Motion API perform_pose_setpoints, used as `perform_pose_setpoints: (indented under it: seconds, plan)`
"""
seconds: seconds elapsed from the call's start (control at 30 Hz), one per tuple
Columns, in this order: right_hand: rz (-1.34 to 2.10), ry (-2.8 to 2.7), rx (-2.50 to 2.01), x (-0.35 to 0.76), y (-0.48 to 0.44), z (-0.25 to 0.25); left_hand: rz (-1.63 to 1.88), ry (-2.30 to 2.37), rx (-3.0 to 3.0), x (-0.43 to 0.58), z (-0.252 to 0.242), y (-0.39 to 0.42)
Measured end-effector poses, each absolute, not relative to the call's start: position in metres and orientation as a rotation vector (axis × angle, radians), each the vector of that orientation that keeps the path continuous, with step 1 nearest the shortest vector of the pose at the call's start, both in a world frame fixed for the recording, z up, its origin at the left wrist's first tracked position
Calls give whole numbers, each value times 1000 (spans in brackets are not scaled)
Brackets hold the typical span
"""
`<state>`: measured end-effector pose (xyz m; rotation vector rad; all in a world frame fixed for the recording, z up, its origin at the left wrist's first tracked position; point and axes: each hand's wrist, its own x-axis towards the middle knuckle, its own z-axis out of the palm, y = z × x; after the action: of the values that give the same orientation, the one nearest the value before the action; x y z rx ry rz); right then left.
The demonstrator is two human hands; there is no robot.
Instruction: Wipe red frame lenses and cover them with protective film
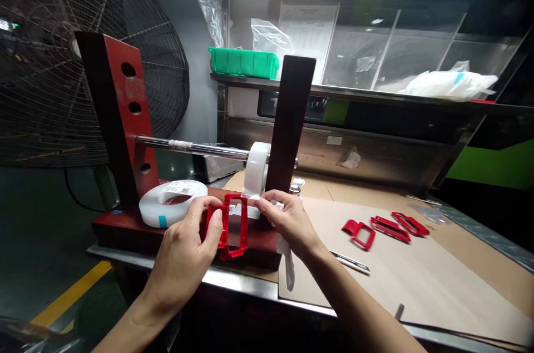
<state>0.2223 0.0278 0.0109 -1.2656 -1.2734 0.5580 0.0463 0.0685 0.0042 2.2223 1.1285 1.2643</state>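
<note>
My left hand [187,239] is closed on a red plastic frame [244,225], thumb in front, holding it upright before the dark red stand. Close to the frame's top edge, my right hand [292,219] pinches the loose end of clear film from a narrow film roll [255,169]. That roll hangs on a metal rod [200,149] between the stand's two uprights. A crumpled white cloth or tissue [287,267] hangs below my right hand; whether the fingers hold it too is hidden. Left of the frame, a larger film roll [173,203] lies flat on the stand's base.
Several red plastic parts [391,229] lie on brown paper at the right, with a utility knife [350,262] nearer me. A green bin [244,62] and a white plastic bag [453,83] sit on the shelf. A large fan [158,58] stands at the left.
</note>
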Motion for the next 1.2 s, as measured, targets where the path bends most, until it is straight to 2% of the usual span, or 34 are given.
perform_pose_setpoints:
  seconds: [0.53,1.2]
  plan:
    - [806,-1132,-1123,225,32,7,1335,1098,2258,48,5,72]
    - [797,-1067,-1111,205,2,-4,1267,1071,2116,59,-2,73]
